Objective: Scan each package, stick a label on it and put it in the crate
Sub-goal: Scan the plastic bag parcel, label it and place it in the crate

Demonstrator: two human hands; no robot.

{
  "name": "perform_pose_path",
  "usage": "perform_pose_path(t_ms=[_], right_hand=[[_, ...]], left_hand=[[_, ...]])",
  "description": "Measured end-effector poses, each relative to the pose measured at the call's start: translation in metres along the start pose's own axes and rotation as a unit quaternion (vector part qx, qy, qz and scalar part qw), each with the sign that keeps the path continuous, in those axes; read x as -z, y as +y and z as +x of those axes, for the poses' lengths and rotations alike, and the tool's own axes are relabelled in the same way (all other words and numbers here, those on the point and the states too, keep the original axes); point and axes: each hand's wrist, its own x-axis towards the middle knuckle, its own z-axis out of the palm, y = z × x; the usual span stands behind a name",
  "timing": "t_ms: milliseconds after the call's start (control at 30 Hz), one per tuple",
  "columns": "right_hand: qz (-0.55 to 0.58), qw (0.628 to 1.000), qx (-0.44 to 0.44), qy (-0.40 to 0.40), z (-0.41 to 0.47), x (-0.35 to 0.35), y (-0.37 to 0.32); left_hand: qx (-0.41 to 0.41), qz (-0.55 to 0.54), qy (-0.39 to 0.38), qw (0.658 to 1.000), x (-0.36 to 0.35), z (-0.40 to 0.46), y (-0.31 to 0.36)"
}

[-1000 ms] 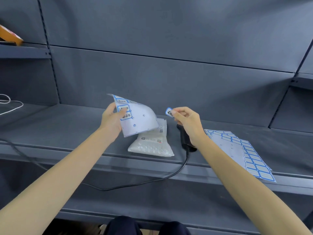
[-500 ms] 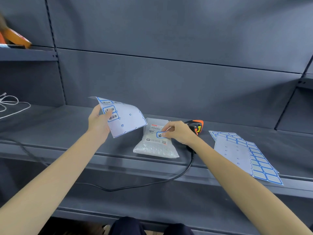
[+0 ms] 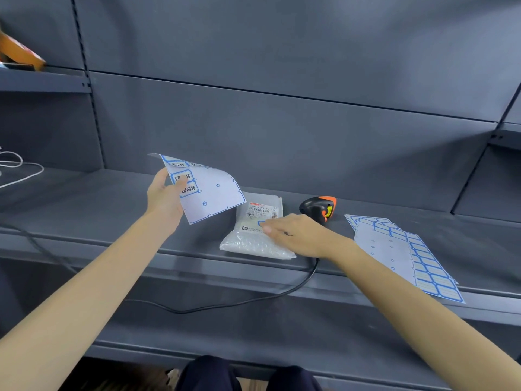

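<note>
A white bubble-wrap package with a printed barcode label lies on the grey shelf near its front edge. My right hand lies flat on the package, its fingers pressing a small blue-edged label onto it. My left hand holds up a mostly used label sheet, thumb on its front, to the left of the package. A black and orange barcode scanner lies just behind my right hand. No crate is in view.
A stack of blue-edged label sheets lies on the shelf to the right. The scanner's black cable hangs down over the shelf front. A white cord lies at far left. An orange object sits on the upper left shelf.
My right hand carried the peeled label down from the air onto the package and now lies flat over it. My left hand with the sheet shifted slightly left.
</note>
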Motion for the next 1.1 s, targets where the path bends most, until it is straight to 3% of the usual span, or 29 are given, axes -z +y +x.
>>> perform_pose_path(t_ms=[100, 200, 300, 400, 500, 667, 767, 967, 1100], right_hand=[[0.077, 0.990, -0.083, -0.079, 0.000, 0.009, 0.003], [0.233, 0.959, -0.160, 0.001, 0.008, 0.026, -0.001], [0.439, 0.871, -0.197, 0.103, 0.022, 0.043, -0.002], [0.597, 0.771, -0.203, 0.085, 0.033, 0.052, 0.000], [0.668, 0.713, -0.196, 0.091, 0.037, 0.059, 0.000], [0.672, 0.704, -0.144, 0.180, 0.025, 0.073, 0.013], [0.652, 0.696, -0.172, 0.247, 0.002, 0.088, 0.042], [0.583, 0.708, -0.296, 0.267, -0.081, 0.095, 0.136], [0.458, 0.723, -0.441, 0.270, -0.122, 0.067, 0.182]], left_hand=[[0.000, 0.000, -0.006, 1.000, -0.001, -0.001, 0.001], [0.003, -0.007, -0.034, 0.999, -0.006, -0.005, 0.003], [0.017, -0.014, -0.089, 0.996, -0.018, -0.011, 0.003], [0.041, -0.021, -0.153, 0.987, -0.036, -0.020, 0.000], [0.067, -0.016, -0.205, 0.976, -0.054, -0.029, -0.004], [0.064, 0.039, -0.249, 0.966, -0.072, -0.035, -0.012], [0.047, 0.105, -0.231, 0.966, -0.070, -0.030, -0.015], [0.061, 0.244, -0.126, 0.959, -0.063, -0.020, -0.026], [0.081, 0.309, -0.092, 0.943, -0.069, -0.021, -0.038]])
